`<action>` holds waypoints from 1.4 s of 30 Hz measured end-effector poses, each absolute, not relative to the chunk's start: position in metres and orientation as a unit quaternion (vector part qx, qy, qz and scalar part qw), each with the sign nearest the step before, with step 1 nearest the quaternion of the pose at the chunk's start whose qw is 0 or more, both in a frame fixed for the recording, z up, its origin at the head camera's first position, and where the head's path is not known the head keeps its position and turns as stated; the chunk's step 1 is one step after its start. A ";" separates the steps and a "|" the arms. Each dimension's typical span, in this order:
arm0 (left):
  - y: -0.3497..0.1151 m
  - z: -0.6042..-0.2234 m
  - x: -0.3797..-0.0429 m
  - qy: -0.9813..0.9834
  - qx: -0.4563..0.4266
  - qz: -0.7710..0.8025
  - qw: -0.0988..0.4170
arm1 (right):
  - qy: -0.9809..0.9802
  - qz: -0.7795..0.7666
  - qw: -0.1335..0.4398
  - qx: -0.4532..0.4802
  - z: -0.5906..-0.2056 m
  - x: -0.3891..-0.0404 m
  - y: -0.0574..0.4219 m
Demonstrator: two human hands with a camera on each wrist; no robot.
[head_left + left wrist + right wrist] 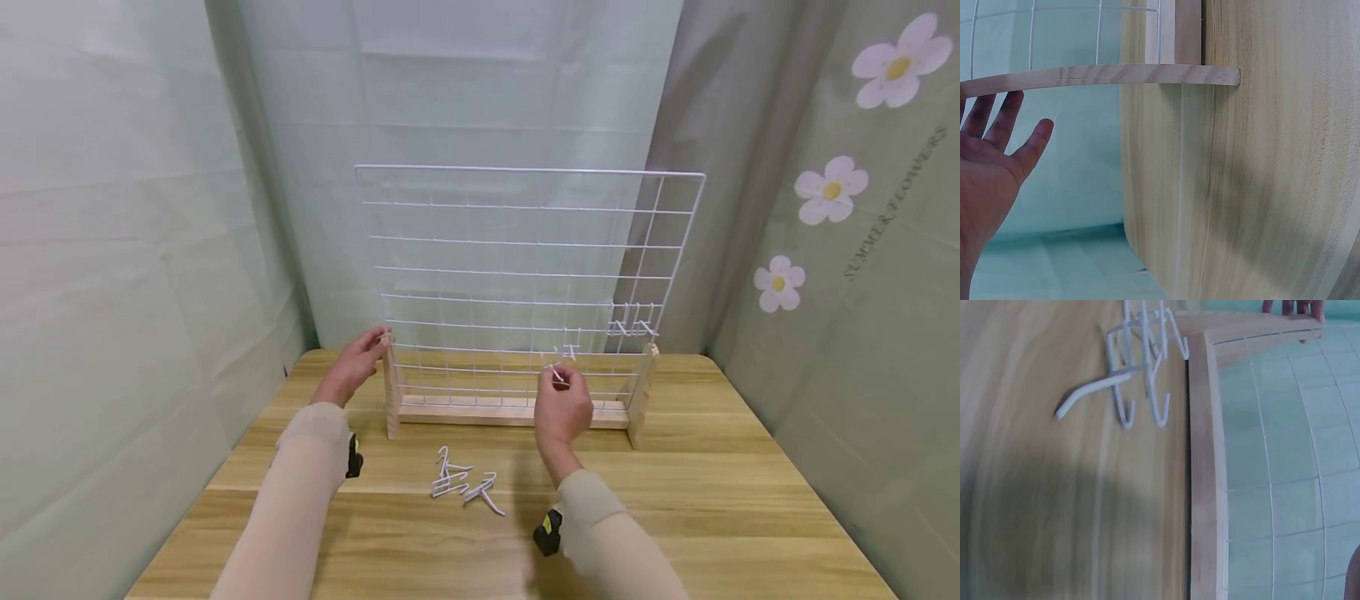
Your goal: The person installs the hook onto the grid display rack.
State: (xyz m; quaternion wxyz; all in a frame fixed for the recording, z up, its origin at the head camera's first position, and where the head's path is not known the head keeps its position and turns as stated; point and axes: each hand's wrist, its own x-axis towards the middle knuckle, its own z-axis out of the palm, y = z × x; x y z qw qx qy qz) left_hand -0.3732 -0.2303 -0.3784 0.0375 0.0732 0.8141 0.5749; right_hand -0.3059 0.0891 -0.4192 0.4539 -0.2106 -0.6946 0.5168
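A white wire grid rack (529, 171) stands upright between wooden side posts. Fingertips of my left hand (358, 360) rest against the upper end of the left post (392, 392); in the left wrist view the fingers (1007, 122) reach fairly straight to its outer face. My right hand (564, 408) pinches a white wire hook (555, 372) in front of the grid's lower right part, the fingers covering much of it. Close above that hand, another white hook (567, 351) hangs on the grid. Only a sliver of the right hand (1352, 578) shows in the right wrist view.
Loose white hooks (483, 492) lie on the wooden table (390, 533) in front of the rack, seen large in the right wrist view (1094, 386). More hooks (642, 327) hang near the grid's right edge. Pale curtains (150, 250) surround the table.
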 end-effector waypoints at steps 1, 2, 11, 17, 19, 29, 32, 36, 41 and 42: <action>-0.230 -0.378 -0.373 0.814 0.073 0.575 0.038 | -0.691 0.518 0.456 -0.216 -0.418 -0.307 0.088; -0.230 -0.378 -0.374 0.813 0.072 0.576 0.038 | -0.687 0.519 0.457 -0.221 -0.417 -0.308 0.087; -0.231 -0.377 -0.372 0.814 0.075 0.574 0.038 | -0.655 0.546 0.451 -0.264 -0.401 -0.320 0.079; -0.232 -0.377 -0.372 0.815 0.076 0.573 0.035 | -0.649 0.554 0.452 -0.260 -0.395 -0.322 0.067; -0.231 -0.378 -0.372 0.816 0.075 0.572 0.037 | -0.646 0.553 0.456 -0.262 -0.393 -0.323 0.064; -0.230 -0.377 -0.371 0.814 0.074 0.575 0.037 | -0.640 0.555 0.453 -0.279 -0.385 -0.329 0.059; -0.229 -0.377 -0.371 0.814 0.073 0.576 0.036 | -0.638 0.557 0.444 -0.293 -0.384 -0.331 0.060; -0.229 -0.376 -0.371 0.814 0.071 0.575 0.036 | -0.631 0.562 0.429 -0.318 -0.383 -0.334 0.060; -0.230 -0.377 -0.371 0.813 0.072 0.577 0.037 | -0.627 0.568 0.416 -0.333 -0.382 -0.335 0.061; -0.230 -0.377 -0.372 0.813 0.073 0.576 0.037 | -0.627 0.571 0.413 -0.333 -0.382 -0.335 0.061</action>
